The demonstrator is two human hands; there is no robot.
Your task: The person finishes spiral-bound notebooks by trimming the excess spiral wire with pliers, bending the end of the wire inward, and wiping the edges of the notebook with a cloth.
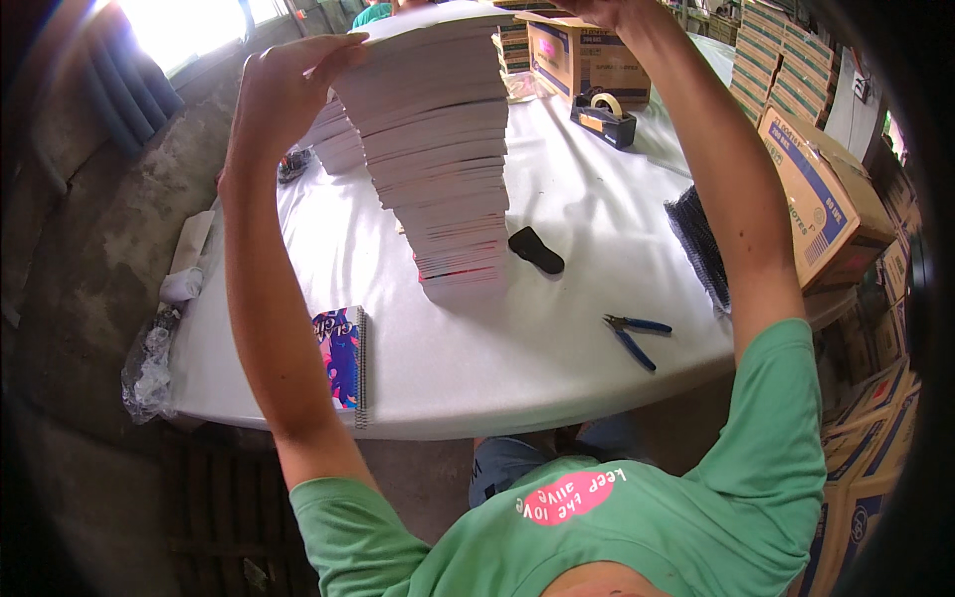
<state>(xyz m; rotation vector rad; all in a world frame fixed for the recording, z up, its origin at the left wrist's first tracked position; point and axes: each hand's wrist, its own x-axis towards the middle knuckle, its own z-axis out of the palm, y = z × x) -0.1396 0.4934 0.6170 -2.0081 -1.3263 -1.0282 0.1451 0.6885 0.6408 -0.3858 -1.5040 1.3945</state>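
A tall stack of paper blocks (438, 149) rises from the white-covered table, with thin dark and pinkish layers showing between the pale edges. At its upper left corner is my left hand (288, 95), the fingers and thumb closed on the topmost sheets. My right arm reaches up to the top rim of the view, where my right hand (602, 12) is mostly cut off; its fingers are hidden. Behind my left wrist stands a lower paper stack (336, 139). A colourful spiral notebook (343, 358) lies near the table's front edge, beside my left forearm.
Blue-handled pliers (637, 336) and a small black item (537, 251) lie on the white tablecloth (468, 378). A tape dispenser (603, 121) stands by a cardboard carton (582, 60). Black spiral coils (696, 249) sit at right, near another carton (821, 199). Crumpled plastic (149, 368) hangs at left.
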